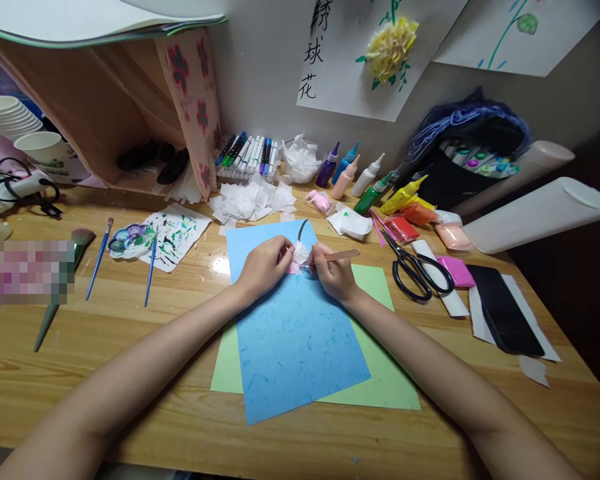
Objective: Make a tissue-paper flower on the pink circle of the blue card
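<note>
A blue sheet of paper lies at an angle over a green sheet. Near its top edge sits a small white ruffled tissue flower with a pink patch below it and a dark curved stroke above. My left hand is closed, its fingertips pinching the flower's left edge. On the other side my right hand grips a flat wooden craft stick, which points right; its inner end is hidden by the fingers, close to the flower.
Black scissors and a phone lie at right. Behind are torn white paper pieces, markers and paint bottles. Brushes and a paint-smeared sheet are at left, below a pink box.
</note>
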Demonstrator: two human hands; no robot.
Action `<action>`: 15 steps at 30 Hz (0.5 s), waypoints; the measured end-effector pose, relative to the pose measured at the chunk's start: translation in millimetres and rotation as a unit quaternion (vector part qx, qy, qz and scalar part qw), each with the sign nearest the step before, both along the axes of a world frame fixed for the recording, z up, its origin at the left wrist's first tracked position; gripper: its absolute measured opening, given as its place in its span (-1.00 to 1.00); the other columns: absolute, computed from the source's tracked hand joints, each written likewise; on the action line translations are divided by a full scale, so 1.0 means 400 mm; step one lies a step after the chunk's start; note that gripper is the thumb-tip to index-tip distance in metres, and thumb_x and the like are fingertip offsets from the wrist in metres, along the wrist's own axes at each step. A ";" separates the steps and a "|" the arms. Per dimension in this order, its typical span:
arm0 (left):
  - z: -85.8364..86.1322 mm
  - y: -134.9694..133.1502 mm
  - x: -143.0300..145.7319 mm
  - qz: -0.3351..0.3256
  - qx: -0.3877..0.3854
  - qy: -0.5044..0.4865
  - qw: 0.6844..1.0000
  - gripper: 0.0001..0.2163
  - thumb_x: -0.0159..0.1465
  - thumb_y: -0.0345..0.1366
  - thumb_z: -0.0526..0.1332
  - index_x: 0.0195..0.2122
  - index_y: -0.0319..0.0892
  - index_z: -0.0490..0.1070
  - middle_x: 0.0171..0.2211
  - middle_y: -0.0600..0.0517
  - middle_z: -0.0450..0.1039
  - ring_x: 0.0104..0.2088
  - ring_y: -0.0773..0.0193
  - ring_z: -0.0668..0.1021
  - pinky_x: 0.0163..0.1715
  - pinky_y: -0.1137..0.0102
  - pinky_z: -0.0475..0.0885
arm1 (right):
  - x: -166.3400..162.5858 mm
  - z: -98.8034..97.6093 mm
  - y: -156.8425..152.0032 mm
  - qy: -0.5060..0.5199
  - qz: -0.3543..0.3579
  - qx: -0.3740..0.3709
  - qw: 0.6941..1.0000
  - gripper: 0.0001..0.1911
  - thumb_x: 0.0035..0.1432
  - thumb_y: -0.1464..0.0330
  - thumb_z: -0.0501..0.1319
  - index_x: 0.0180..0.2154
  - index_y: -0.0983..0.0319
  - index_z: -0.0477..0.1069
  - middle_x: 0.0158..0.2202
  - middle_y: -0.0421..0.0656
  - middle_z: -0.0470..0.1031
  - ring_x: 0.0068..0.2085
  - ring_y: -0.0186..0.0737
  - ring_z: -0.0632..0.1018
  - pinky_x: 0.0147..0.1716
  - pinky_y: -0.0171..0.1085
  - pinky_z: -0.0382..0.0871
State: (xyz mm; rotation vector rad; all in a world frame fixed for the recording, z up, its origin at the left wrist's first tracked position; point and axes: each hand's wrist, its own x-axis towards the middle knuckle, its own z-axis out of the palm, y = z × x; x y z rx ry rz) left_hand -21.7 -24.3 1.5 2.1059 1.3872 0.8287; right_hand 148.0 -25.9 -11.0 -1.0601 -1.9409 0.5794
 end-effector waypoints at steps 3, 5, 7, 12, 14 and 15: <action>-0.002 0.001 0.001 0.000 -0.002 -0.001 1.000 -0.84 0.29 -0.29 0.00 -0.34 -0.18 0.32 -0.44 0.05 0.42 -0.42 0.32 0.43 -0.42 0.44 0.26 | -0.004 0.003 0.003 -0.026 0.006 0.002 1.000 -0.60 0.31 0.25 -0.13 -0.55 0.19 0.18 -0.63 -0.25 0.24 -0.58 -0.35 0.34 -0.49 -0.33 0.19; -0.005 0.003 0.000 0.002 -0.002 -0.003 1.000 -0.84 0.29 -0.29 0.00 -0.33 -0.17 0.32 -0.44 0.06 0.43 -0.42 0.32 0.43 -0.42 0.44 0.25 | -0.006 0.006 0.004 -0.035 -0.001 0.004 0.999 -0.59 0.31 0.25 -0.13 -0.56 0.19 0.17 -0.64 -0.25 0.23 -0.58 -0.35 0.34 -0.50 -0.33 0.19; -0.007 0.004 0.000 0.005 -0.004 -0.004 1.000 -0.85 0.29 -0.29 0.01 -0.33 -0.17 0.32 -0.44 0.06 0.43 -0.43 0.33 0.43 -0.43 0.44 0.25 | -0.007 0.007 0.004 -0.036 -0.013 0.004 0.999 -0.59 0.31 0.25 -0.13 -0.56 0.19 0.17 -0.65 -0.25 0.23 -0.59 -0.35 0.33 -0.51 -0.33 0.18; -0.009 0.005 0.000 0.015 -0.008 -0.013 1.000 -0.86 0.28 -0.30 0.02 -0.34 -0.19 0.31 -0.45 0.05 0.42 -0.45 0.33 0.42 -0.43 0.44 0.26 | -0.008 0.004 0.005 -0.020 -0.037 -0.013 0.999 -0.60 0.31 0.25 -0.12 -0.55 0.19 0.19 -0.67 -0.26 0.24 -0.60 -0.34 0.35 -0.50 -0.33 0.21; -0.009 0.006 0.000 0.025 -0.001 -0.015 1.000 -0.87 0.27 -0.31 0.02 -0.35 -0.19 0.31 -0.45 0.05 0.42 -0.45 0.33 0.42 -0.43 0.43 0.26 | -0.011 0.005 0.008 -0.011 -0.051 -0.030 0.998 -0.60 0.31 0.24 -0.11 -0.56 0.19 0.19 -0.69 -0.27 0.24 -0.61 -0.35 0.36 -0.49 -0.34 0.23; -0.009 0.006 0.001 0.029 0.005 -0.015 0.999 -0.88 0.26 -0.31 0.03 -0.35 -0.19 0.31 -0.44 0.04 0.41 -0.44 0.33 0.42 -0.42 0.43 0.26 | -0.013 0.007 0.010 -0.009 -0.058 -0.039 0.998 -0.59 0.31 0.23 -0.11 -0.56 0.19 0.19 -0.71 -0.28 0.24 -0.62 -0.35 0.36 -0.49 -0.34 0.23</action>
